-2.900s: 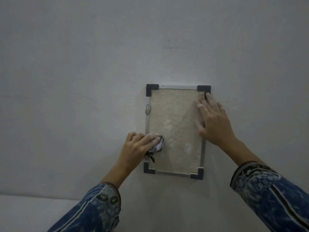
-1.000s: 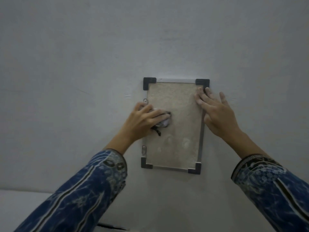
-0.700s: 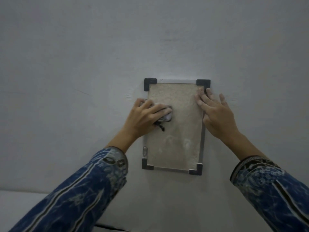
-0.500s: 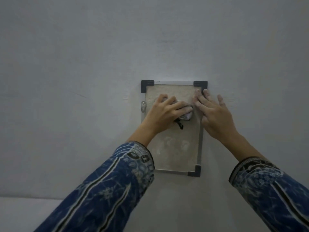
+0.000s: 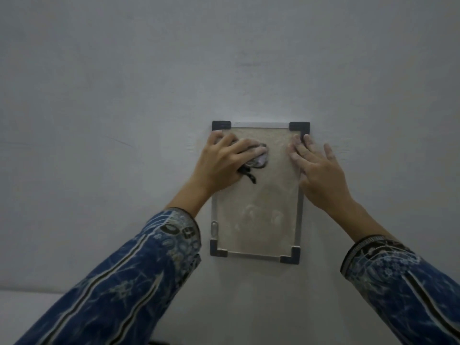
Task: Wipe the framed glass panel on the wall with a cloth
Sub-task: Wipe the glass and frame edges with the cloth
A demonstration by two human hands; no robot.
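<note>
Panel [image 5: 258,207] one, cloth [image 5: 260,161] seemingly one.

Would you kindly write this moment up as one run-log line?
left hand holds cloth against glass panel, upper part | right hand flat on upper right edge | smudges lower down, not yet wiped

In the middle of the frame, the left hand [image 5: 222,164] holds a bunched cloth [image 5: 260,160] against the upper left of the glass panel [image 5: 258,220] on the wall [image 5: 124,95]. The right hand [image 5: 317,173] lies flat on its upper right edge.
</note>
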